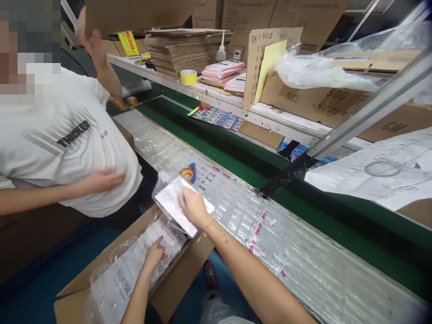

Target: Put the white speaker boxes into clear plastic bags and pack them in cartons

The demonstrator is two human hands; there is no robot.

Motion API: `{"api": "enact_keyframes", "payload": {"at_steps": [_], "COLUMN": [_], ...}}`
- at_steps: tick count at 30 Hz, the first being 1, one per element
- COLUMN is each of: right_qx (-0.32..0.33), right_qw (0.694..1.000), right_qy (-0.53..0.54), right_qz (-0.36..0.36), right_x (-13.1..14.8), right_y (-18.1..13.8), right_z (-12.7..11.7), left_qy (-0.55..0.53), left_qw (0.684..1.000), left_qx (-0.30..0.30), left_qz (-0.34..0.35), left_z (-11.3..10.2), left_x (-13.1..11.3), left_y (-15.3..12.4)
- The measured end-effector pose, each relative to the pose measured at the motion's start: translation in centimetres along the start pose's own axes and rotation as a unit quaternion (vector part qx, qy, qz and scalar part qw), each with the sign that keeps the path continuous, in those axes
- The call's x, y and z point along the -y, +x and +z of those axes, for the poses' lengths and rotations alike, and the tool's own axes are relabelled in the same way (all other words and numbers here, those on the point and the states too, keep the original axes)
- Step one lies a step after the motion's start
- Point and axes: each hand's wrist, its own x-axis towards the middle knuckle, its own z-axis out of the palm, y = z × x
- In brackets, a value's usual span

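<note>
My right hand pinches a white packet over the plastic-covered surface beside a green conveyor, under cardboard-stacked shelves.

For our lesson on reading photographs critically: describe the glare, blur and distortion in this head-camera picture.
Head view: overhead light glares off the clear plastic sheeting on the bench; straight rails like the metal bar splay outward, a wide-angle effect; the right hand on the white packet and the left hand in the cardboard box look slightly soft; the co-worker's face is pixelated.
</note>
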Motion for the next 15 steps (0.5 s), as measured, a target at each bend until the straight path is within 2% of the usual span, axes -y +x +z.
{"api": "enact_keyframes", "payload": {"at_steps": [3, 5, 7, 9, 11, 13, 15], "right_qx": [0.043, 0.066, 0.081, 0.105, 0.147, 0.191, 0.195], "right_qw": [0.997, 0.995, 0.995, 0.994, 0.989, 0.981, 0.981], "right_qy": [-0.009, -0.016, -0.023, -0.027, -0.027, -0.019, -0.002], "right_qz": [-0.057, -0.067, -0.053, -0.032, -0.014, -0.008, -0.014], "right_x": [-1.7, -1.6, -1.9, -3.1, -4.5, -5.4, -5.5], "right_y": [-1.0, -1.5, -1.6, -1.5, -1.4, -1.8, -3.3], "right_z": [3.6, 6.0, 7.5, 8.0, 7.6, 6.5, 4.7], "left_qy": [0.043, 0.088, 0.139, 0.171, 0.173, 0.167, 0.159], "left_qw": [0.995, 0.972, 0.936, 0.927, 0.945, 0.956, 0.958], "left_qx": [-0.077, -0.162, -0.193, -0.147, -0.09, -0.068, -0.057], "left_qz": [0.05, 0.149, 0.259, 0.3, 0.263, 0.229, 0.229], "left_z": [-0.9, -0.7, 0.5, 2.3, 3.9, 4.9, 5.6], "left_x": [-1.3, -2.9, -4.6, -6.2, -7.2, -7.8, -8.2], "left_y": [-2.2, -3.5, -4.0, -3.5, -2.4, -1.4, -0.9]}}
